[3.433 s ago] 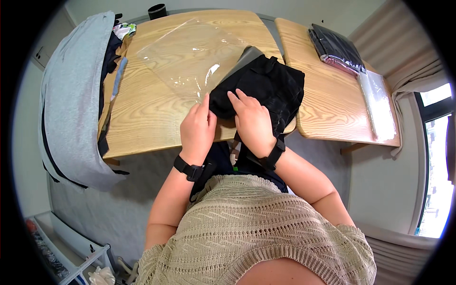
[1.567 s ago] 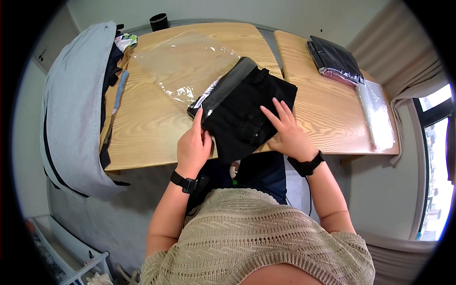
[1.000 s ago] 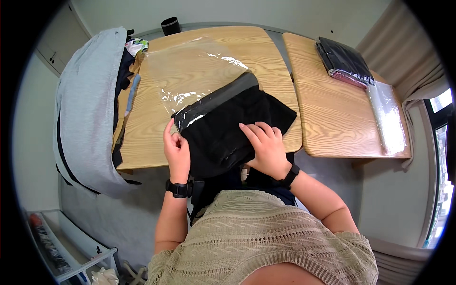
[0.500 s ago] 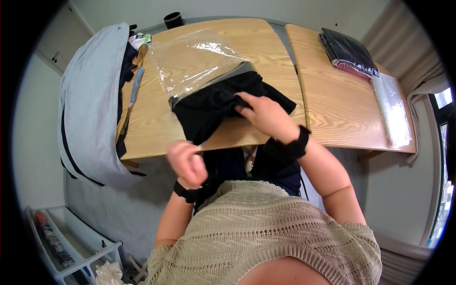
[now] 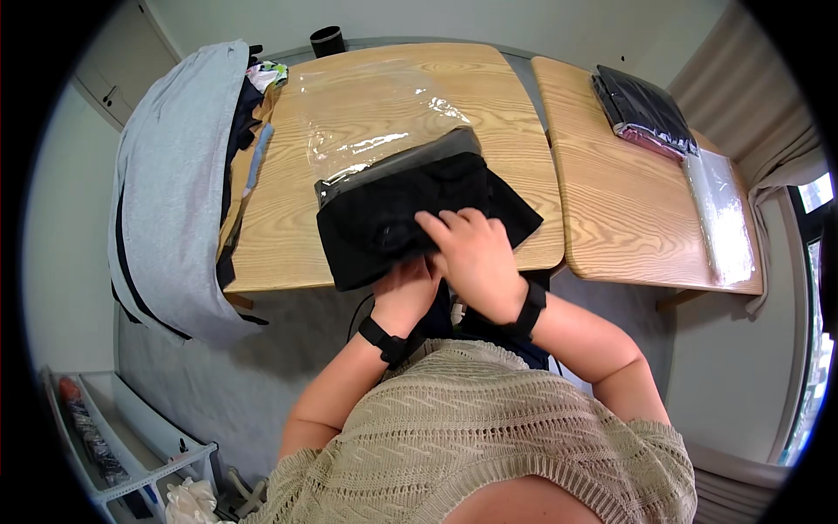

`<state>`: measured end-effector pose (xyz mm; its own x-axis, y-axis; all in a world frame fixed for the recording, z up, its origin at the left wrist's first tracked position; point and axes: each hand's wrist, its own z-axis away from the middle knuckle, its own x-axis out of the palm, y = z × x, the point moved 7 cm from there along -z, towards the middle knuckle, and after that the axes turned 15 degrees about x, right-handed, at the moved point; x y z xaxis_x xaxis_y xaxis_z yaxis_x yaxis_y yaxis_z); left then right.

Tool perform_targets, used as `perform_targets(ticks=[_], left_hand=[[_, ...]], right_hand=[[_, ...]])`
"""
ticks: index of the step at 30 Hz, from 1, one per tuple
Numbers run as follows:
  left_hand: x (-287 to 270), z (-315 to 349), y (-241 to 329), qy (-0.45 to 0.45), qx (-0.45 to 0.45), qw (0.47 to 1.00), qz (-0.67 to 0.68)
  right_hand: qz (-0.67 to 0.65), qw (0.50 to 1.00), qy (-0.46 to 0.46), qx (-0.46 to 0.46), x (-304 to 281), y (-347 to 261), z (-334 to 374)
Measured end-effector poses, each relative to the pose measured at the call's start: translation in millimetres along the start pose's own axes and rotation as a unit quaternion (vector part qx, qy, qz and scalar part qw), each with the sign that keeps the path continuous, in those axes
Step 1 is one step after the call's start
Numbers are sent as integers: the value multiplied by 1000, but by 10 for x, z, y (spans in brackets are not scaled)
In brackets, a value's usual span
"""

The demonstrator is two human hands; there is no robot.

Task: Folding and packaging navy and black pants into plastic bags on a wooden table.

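Note:
A folded black garment [image 5: 358,227] lies at the near edge of the table, its near side sticking out toward me. Its far strip looks greyish under a clear plastic bag [image 5: 349,122], which spreads flat and shiny beyond it. My right hand [image 5: 478,266] rests on the cloth near its front edge, fingers apart and stretched over the top. Just below, my left hand [image 5: 406,293] is at the garment's near edge. Its fingers are hidden by the cloth and my right hand, so their grip does not show.
Clothes with a large light grey piece [image 5: 175,192] are heaped along the table's left side. On the right table [image 5: 628,218] sit a stack of packed dark garments [image 5: 646,109] and a pile of clear bags [image 5: 723,218]. A black bin [image 5: 327,41] stands behind.
My left hand has moved up and right from below the table edge to the garment. My right hand has shifted nearer to me, its fingers spreading. The garment's near part lies flatter.

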<state>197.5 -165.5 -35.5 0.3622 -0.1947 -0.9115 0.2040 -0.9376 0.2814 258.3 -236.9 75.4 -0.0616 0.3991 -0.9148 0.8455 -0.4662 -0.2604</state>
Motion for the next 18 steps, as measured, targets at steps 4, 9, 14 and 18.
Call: perform_targets(ticks=[4,9,14,18], left_hand=[[-91,-25,131,4,62,997,-44],[-157,-73,155,-2,70,996,-63],[-139,-121,105,-91,-2,994,68],[-292,-140,175,51,66,997,-3]], right_hand=[[35,998,-50,-25,196,-31,184],[91,995,-22,-20,323,-112,84],[104,993,-53,16,458,-124,-123],[114,991,-61,38,546,-114,-322]])
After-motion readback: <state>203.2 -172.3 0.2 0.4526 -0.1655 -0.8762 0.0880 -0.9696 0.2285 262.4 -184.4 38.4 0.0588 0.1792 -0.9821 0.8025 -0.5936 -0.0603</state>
